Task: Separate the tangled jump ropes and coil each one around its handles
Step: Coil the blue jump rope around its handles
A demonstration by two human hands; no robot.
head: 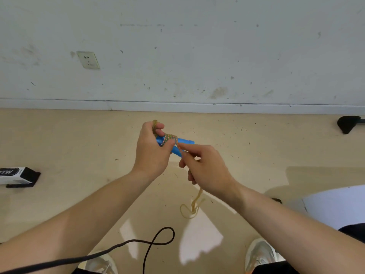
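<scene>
A person stands and looks down at both hands, held out over a tan floor (79,145).

The left hand (151,153) holds two blue handles (185,142) side by side. Its grip is clamped on them, with the fingers curled round. A yellow rope with little coloured dots (169,137) is wound a few times round the handles, right next to the left fingers. A bit of this rope also sticks up above the left hand.

The right hand (207,167) is just beside the handles. Its grip is pinched on the yellow rope, thumb and finger together. From that hand the rope hangs down, and its end lies in a small loop on the floor between the feet.

A black rope (158,242) lies on the floor near the shoes (260,252). It makes one big loop and runs off to the lower left, under the left arm. It lies apart from the yellow rope.

On the left, a white and black box (19,176) lies on its side on the floor. What is inside it cannot be seen.

Behind the hands is a pale wall with a socket (88,59) in it. At the far right, near the wall, a small black thing (346,123) sits on the floor; what it is cannot be told.
</scene>
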